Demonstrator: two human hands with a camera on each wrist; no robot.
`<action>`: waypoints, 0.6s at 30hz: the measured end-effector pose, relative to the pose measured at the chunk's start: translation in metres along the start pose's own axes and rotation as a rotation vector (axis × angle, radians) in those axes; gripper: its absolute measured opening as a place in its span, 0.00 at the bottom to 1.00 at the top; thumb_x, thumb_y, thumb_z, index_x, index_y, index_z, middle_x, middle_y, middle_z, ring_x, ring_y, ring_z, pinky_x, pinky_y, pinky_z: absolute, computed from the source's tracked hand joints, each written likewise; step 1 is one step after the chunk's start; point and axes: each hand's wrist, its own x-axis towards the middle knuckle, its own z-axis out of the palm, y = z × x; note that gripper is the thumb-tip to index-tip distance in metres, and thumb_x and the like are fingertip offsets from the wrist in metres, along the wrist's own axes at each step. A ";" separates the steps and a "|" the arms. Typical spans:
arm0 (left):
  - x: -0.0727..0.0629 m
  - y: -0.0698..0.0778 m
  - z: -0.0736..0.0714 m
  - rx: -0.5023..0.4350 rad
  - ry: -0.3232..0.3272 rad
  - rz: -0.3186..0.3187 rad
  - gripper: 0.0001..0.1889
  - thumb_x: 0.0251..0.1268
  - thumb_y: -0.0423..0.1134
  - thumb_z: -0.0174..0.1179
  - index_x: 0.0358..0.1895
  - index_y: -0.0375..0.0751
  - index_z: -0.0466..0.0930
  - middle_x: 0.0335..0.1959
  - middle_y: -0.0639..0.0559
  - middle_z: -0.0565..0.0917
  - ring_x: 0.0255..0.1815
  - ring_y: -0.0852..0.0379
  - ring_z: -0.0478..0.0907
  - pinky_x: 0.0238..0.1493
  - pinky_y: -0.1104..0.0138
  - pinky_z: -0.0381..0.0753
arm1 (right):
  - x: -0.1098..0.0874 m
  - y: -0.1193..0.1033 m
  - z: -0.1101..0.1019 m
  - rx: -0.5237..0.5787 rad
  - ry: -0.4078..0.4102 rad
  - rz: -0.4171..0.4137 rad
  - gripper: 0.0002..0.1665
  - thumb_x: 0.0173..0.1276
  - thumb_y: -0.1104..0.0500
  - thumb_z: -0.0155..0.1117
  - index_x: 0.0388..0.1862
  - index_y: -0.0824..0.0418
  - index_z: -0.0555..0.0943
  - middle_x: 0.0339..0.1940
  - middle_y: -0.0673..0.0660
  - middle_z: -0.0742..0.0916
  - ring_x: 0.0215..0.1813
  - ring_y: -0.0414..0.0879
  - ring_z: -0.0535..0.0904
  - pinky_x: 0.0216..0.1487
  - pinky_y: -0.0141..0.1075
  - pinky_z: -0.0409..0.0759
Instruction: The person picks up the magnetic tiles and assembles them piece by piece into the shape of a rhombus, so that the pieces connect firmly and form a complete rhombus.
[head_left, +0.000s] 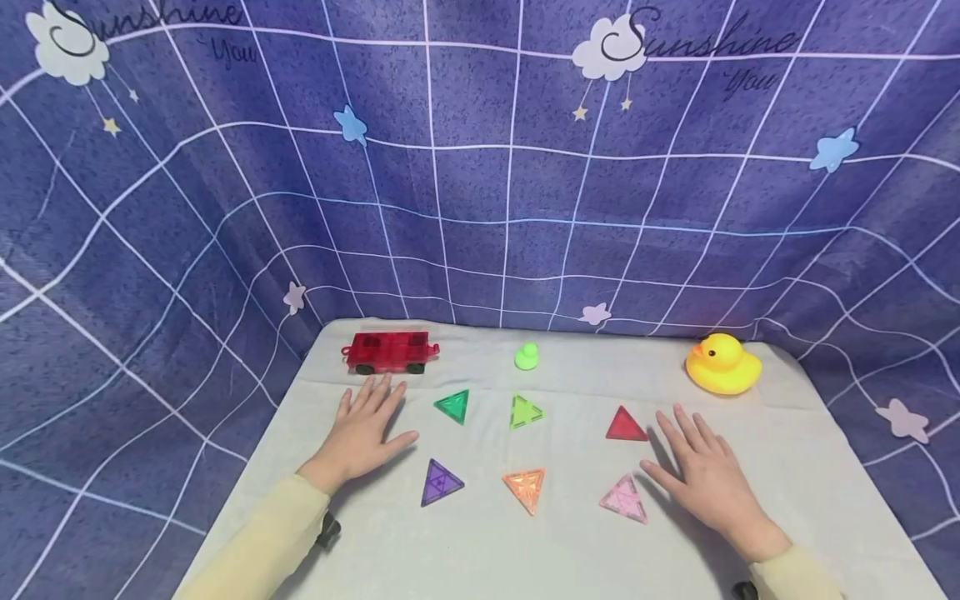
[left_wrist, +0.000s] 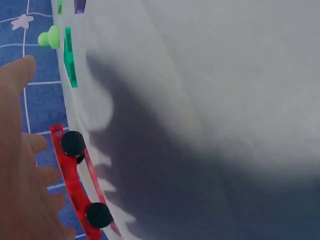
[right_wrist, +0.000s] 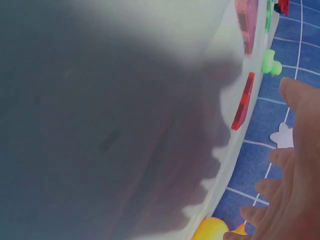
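My left hand point(head_left: 358, 437) is spread with straight fingers over the left of the table, holding nothing. Just beyond its fingertips stands a red toy car base point(head_left: 390, 352) with black wheels. To its right lie a green triangle tile point(head_left: 453, 406) and a purple triangle tile point(head_left: 440, 483). My right hand point(head_left: 708, 479), likewise spread and holding nothing, is beside a red triangle tile point(head_left: 626, 425) and a pink triangle tile point(head_left: 625, 498). Between the hands lie a lime triangle tile point(head_left: 525, 411) and an orange triangle tile point(head_left: 526, 488). Shadows beneath both hands show in the wrist views.
A small green duck point(head_left: 527, 357) stands at the back middle of the white-covered table point(head_left: 480, 558). The larger yellow duck point(head_left: 723, 365) is at the back right. A blue gridded curtain point(head_left: 480, 183) rises behind and along the sides.
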 end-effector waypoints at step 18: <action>0.025 0.017 0.020 -0.034 0.037 0.069 0.35 0.75 0.53 0.62 0.76 0.35 0.68 0.71 0.36 0.74 0.72 0.35 0.68 0.69 0.38 0.62 | 0.029 -0.063 0.024 0.059 0.034 -0.158 0.48 0.69 0.34 0.69 0.78 0.62 0.71 0.77 0.68 0.71 0.75 0.71 0.65 0.69 0.67 0.64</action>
